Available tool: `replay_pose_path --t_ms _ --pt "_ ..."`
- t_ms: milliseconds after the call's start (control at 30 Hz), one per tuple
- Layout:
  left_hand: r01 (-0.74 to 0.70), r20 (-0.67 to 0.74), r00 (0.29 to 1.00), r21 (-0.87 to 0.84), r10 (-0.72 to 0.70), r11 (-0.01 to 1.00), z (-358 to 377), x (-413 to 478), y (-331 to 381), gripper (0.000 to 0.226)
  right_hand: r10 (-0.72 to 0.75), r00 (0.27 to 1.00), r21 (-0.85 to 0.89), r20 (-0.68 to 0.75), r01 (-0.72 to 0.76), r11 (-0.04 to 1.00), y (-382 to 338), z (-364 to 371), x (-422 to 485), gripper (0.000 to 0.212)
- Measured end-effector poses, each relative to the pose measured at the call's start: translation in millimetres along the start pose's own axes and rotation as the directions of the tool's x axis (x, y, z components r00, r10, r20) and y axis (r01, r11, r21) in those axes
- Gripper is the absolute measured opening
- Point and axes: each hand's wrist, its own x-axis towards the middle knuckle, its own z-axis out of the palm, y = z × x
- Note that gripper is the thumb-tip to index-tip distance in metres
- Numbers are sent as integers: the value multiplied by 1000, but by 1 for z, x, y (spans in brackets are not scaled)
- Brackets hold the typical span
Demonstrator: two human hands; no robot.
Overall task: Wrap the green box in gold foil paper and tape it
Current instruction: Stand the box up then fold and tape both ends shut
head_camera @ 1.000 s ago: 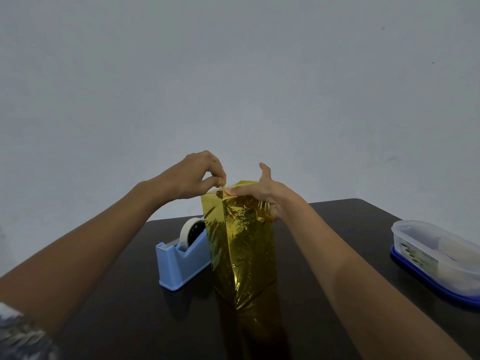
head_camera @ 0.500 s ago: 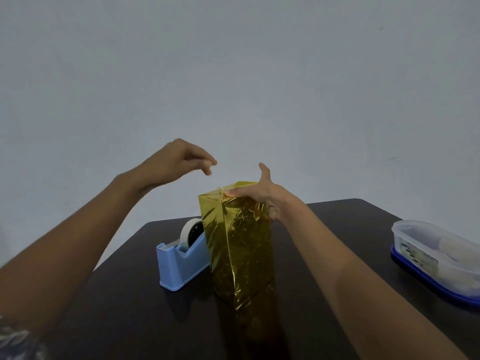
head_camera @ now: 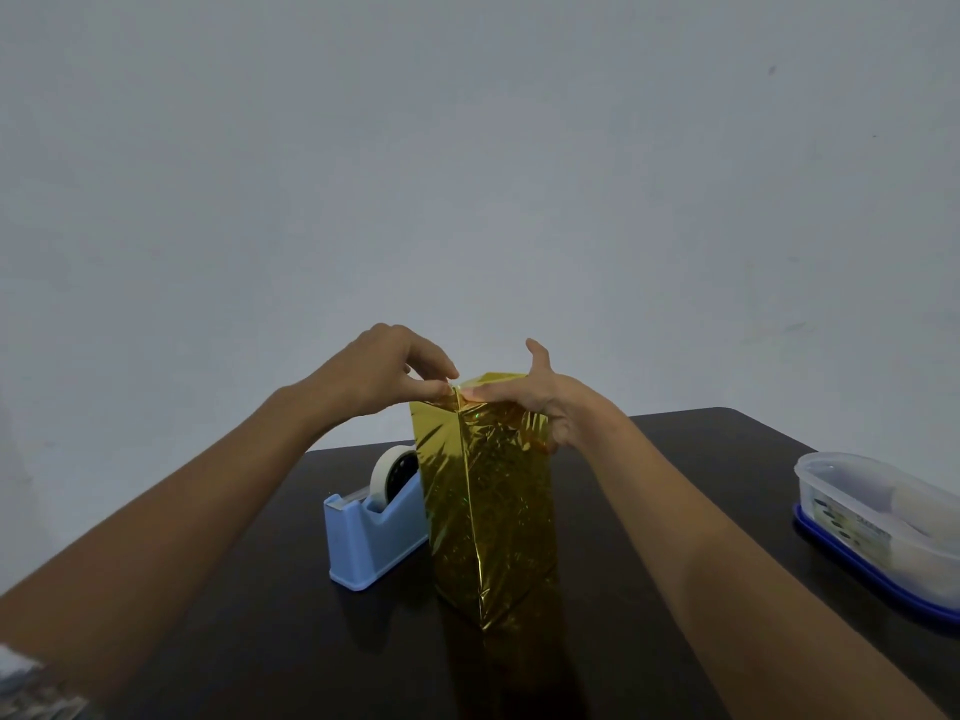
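Observation:
The box, fully covered in gold foil (head_camera: 488, 501), stands upright on the dark table (head_camera: 701, 449); no green shows. My left hand (head_camera: 384, 371) is at the box's top front corner, thumb and fingertips pinching the foil edge there. My right hand (head_camera: 545, 402) lies over the top of the box with straight fingers pressing the foil down and the thumb raised. Whether a piece of tape is between my left fingers cannot be made out.
A light blue tape dispenser (head_camera: 363, 537) with a white roll (head_camera: 392, 472) stands just left of the box, touching or nearly touching it. A clear plastic container (head_camera: 878, 517) on a blue lid sits at the table's right edge.
My left hand lifted up and away from the top corner half a second ago, then came back down and pinches there again. My right hand and the box stayed put.

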Motion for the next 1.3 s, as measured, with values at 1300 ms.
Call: replay_pose_path --t_ms 1300 --pt "-107 316 948 228 31 968 -18 31 20 12 -29 1000 -77 -10 28 997 -1 -3 -1 114"
